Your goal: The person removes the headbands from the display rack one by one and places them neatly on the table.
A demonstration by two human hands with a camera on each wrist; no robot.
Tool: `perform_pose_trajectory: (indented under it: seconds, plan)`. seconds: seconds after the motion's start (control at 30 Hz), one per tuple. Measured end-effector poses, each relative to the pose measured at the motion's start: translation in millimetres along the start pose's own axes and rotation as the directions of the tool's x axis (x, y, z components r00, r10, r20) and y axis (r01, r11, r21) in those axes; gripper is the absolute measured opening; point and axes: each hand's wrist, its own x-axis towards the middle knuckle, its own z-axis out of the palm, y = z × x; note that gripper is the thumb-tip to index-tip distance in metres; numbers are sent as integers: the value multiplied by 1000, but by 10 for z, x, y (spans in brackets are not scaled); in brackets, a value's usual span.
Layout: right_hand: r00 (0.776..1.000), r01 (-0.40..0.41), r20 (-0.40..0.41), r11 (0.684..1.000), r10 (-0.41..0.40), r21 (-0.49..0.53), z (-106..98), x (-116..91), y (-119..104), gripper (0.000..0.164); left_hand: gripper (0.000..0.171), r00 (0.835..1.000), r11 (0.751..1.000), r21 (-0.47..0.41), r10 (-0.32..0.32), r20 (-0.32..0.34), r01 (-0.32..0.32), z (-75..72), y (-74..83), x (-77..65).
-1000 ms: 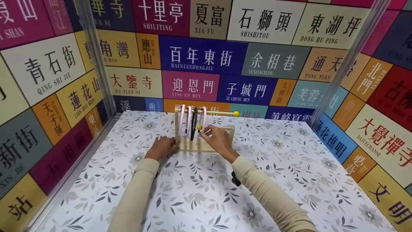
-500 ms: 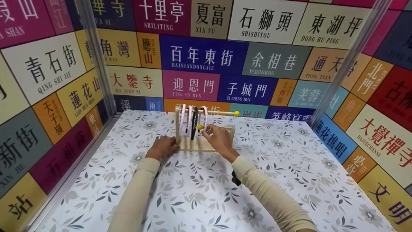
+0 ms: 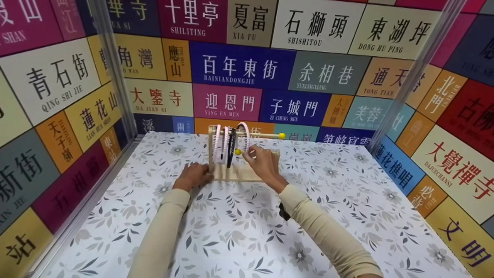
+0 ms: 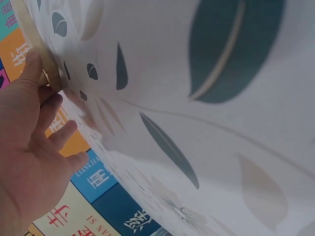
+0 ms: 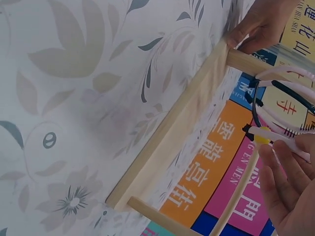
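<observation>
A wooden headband stand (image 3: 243, 174) stands at the table's far side, its rods tipped with yellow balls (image 3: 238, 152). My left hand (image 3: 193, 176) grips the left end of the stand; in the left wrist view, its thumb and fingers (image 4: 32, 66) pinch the wooden edge. My right hand (image 3: 264, 164) pinches a pink toothed headband (image 3: 247, 135) low on one side, beside the front yellow ball. In the right wrist view, the band's dark-tipped end (image 5: 256, 132) overlaps that ball. Farther left on the stand hang a black headband (image 3: 231, 148) and two pink headbands (image 3: 216, 143).
The back rod's yellow ball (image 3: 282, 136) sticks out to the right. The stand rests on a white table (image 3: 231, 231) with a leaf print. Close behind rises a wall of colourful sign panels (image 3: 243, 65), with more panels along both sides.
My right hand has shifted slightly up and right from the front ball, and the pink headband it holds has risen and turned, showing a wider arc. My left hand stays in place.
</observation>
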Motion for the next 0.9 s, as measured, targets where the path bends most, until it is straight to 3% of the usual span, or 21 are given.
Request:
perform_pose_trajectory:
  seconds: [0.17,0.57,0.9]
  plan:
    - [1000,29,-3,999,-29,-28,-101,15,26,19,31,1000,1000,-1,-5,-2,5,-31,17,-18]
    - [1000,-23,-3,999,23,-31,-318,20,106,18,34,998,998,-40,-51,38,53,8,29,8]
    - [997,-74,-10,997,74,-21,-500,26,186,13,34,999,999,-37,-26,29,27,2,10,1]
